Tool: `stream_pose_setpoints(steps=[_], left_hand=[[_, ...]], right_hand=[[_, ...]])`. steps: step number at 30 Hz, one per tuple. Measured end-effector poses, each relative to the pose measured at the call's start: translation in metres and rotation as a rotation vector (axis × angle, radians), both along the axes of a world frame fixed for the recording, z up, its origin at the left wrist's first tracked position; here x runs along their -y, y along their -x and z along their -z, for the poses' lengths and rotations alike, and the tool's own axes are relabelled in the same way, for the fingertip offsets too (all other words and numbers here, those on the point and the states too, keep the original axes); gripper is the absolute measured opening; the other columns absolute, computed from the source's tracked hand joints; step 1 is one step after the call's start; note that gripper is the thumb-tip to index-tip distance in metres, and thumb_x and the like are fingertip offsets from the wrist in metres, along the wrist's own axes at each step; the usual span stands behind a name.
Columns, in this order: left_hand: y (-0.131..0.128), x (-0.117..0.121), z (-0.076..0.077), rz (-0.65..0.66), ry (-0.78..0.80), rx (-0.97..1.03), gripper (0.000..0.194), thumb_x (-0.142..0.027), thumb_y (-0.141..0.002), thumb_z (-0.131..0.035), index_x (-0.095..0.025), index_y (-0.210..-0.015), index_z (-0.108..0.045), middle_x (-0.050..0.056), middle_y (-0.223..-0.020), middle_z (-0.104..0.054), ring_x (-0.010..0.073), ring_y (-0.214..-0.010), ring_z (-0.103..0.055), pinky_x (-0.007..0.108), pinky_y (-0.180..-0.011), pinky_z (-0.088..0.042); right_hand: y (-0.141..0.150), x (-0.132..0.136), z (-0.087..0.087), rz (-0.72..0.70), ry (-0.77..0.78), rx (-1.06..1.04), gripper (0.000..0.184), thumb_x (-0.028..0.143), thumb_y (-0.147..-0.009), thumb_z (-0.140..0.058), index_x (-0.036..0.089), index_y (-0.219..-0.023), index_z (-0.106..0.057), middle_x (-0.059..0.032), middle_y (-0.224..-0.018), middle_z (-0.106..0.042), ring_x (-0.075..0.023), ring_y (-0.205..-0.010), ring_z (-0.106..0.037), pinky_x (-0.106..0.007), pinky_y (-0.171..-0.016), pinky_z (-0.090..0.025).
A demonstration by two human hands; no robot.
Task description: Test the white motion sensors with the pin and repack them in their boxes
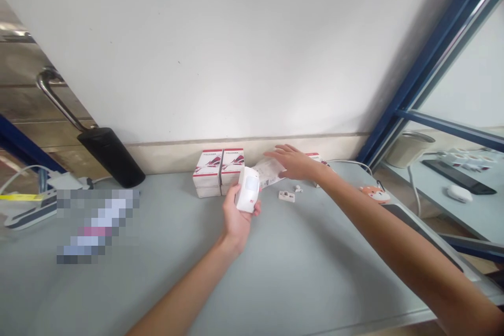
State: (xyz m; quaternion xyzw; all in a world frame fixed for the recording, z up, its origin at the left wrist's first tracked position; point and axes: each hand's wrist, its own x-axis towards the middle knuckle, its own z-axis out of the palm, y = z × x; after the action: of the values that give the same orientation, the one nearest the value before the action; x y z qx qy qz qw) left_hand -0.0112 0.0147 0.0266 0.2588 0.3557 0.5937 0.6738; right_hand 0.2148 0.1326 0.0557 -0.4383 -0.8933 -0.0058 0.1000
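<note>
My left hand [237, 220] is closed around a white motion sensor [248, 191], its lens window turned up toward me. Further back, my right hand [297, 161] reaches over a crumpled clear plastic bag [270, 169] with its fingers stretched out; whether it touches the bag is hard to tell. Just in front of the bag lie a small white bracket [286, 196] and a smaller white piece [298, 188]. Two white boxes with red print, a left box [207, 170] and a right box [232, 161], stand side by side behind the sensor.
A black cylinder [112, 157] leans at the back left beside a power strip [33, 212]. A blurred-out patch [98, 228] covers something on the grey table [173, 278]. At right are a fox-faced case [375, 194], a dark flat panel [421, 233] and a blue frame [394, 94].
</note>
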Motion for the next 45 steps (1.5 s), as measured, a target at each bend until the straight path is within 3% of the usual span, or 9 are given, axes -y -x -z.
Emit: stream_pose_setpoints(steps=[2, 5, 13, 18, 21, 27, 32, 36, 45], left_hand=[[0.001, 0.000, -0.002, 0.008, -0.005, -0.009, 0.038, -0.039, -0.083, -0.063, -0.014, -0.111, -0.063, 0.008, -0.087, -0.073, 0.0136, -0.054, -0.057, 0.026, -0.050, -0.042], [0.002, 0.002, -0.005, 0.025, 0.000, -0.017, 0.037, -0.038, -0.086, -0.060, -0.013, -0.113, -0.064, 0.009, -0.089, -0.073, 0.0132, -0.054, -0.056, 0.026, -0.051, -0.042], [0.005, 0.006, -0.017, 0.241, 0.091, 0.155, 0.032, -0.034, -0.088, -0.057, -0.010, -0.107, -0.068, 0.015, -0.097, -0.072, 0.0115, -0.053, -0.050, 0.028, -0.052, -0.043], [0.011, 0.003, -0.023, 0.240, 0.039, 0.209, 0.030, -0.032, -0.088, -0.055, -0.011, -0.104, -0.069, 0.014, -0.095, -0.071, 0.0112, -0.053, -0.047, 0.027, -0.051, -0.041], [0.012, 0.004, -0.025, 0.261, 0.001, 0.171, 0.031, -0.034, -0.090, -0.053, -0.011, -0.104, -0.069, 0.015, -0.098, -0.071, 0.0122, -0.054, -0.048, 0.028, -0.052, -0.040], [0.013, 0.007, -0.023, 0.417, -0.023, 0.201, 0.042, -0.041, -0.093, -0.049, -0.007, -0.101, -0.073, 0.016, -0.097, -0.069, 0.0120, -0.055, -0.045, 0.028, -0.053, -0.036], [0.012, 0.008, -0.023, 0.483, -0.042, 0.196, 0.043, -0.042, -0.095, -0.047, -0.009, -0.102, -0.073, 0.014, -0.096, -0.069, 0.0118, -0.053, -0.045, 0.028, -0.052, -0.033], [0.009, 0.009, -0.022, 0.533, -0.001, 0.143, 0.043, -0.042, -0.094, -0.047, -0.008, -0.102, -0.072, 0.017, -0.095, -0.070, 0.0122, -0.052, -0.046, 0.028, -0.052, -0.031], [0.011, 0.005, -0.022, 0.529, 0.017, 0.161, 0.045, -0.042, -0.096, -0.045, -0.008, -0.104, -0.073, 0.015, -0.096, -0.070, 0.0114, -0.052, -0.047, 0.027, -0.052, -0.031]], right_hand=[[-0.005, -0.003, 0.001, -0.007, 0.028, -0.025, 0.074, 0.017, -0.083, -0.075, 0.033, -0.151, -0.054, -0.0093, -0.139, -0.066, -0.0344, -0.145, -0.049, -0.054, -0.119, -0.041], [-0.015, 0.005, 0.003, -0.008, -0.004, -0.113, 0.068, 0.017, -0.086, -0.070, 0.037, -0.149, -0.055, -0.0073, -0.125, -0.069, -0.0314, -0.132, -0.059, -0.052, -0.113, -0.046], [-0.017, 0.037, -0.004, 0.037, -0.029, -0.246, 0.065, 0.026, -0.090, -0.070, 0.041, -0.150, -0.053, -0.0068, -0.138, -0.064, -0.0336, -0.131, -0.059, -0.052, -0.108, -0.050], [-0.016, 0.050, -0.013, 0.220, 0.088, -0.742, 0.048, 0.046, -0.097, -0.064, 0.029, -0.142, -0.059, -0.0085, -0.129, -0.070, -0.0291, -0.116, -0.068, -0.047, -0.101, -0.056], [-0.016, 0.059, -0.013, 0.203, 0.148, -0.966, 0.050, 0.050, -0.096, -0.065, 0.024, -0.138, -0.060, -0.0093, -0.127, -0.072, -0.0276, -0.115, -0.070, -0.044, -0.100, -0.056], [-0.022, 0.073, -0.003, 0.121, -0.086, -0.788, 0.037, 0.033, -0.091, -0.069, 0.030, -0.127, -0.064, -0.0069, -0.127, -0.069, -0.0292, -0.119, -0.066, -0.046, -0.106, -0.052], [-0.022, 0.080, 0.001, 0.039, -0.169, -0.651, 0.044, 0.016, -0.087, -0.061, 0.031, -0.129, -0.062, -0.0073, -0.132, -0.066, -0.0302, -0.124, -0.063, -0.047, -0.106, -0.052], [-0.019, 0.083, 0.001, 0.039, -0.205, -0.615, 0.049, 0.013, -0.087, -0.059, 0.032, -0.133, -0.061, -0.0081, -0.136, -0.063, -0.0309, -0.128, -0.061, -0.049, -0.109, -0.050], [-0.020, 0.082, 0.003, 0.089, -0.321, -0.626, 0.042, 0.016, -0.091, -0.062, 0.033, -0.129, -0.062, -0.0091, -0.132, -0.064, -0.0325, -0.130, -0.060, -0.054, -0.106, -0.051]])
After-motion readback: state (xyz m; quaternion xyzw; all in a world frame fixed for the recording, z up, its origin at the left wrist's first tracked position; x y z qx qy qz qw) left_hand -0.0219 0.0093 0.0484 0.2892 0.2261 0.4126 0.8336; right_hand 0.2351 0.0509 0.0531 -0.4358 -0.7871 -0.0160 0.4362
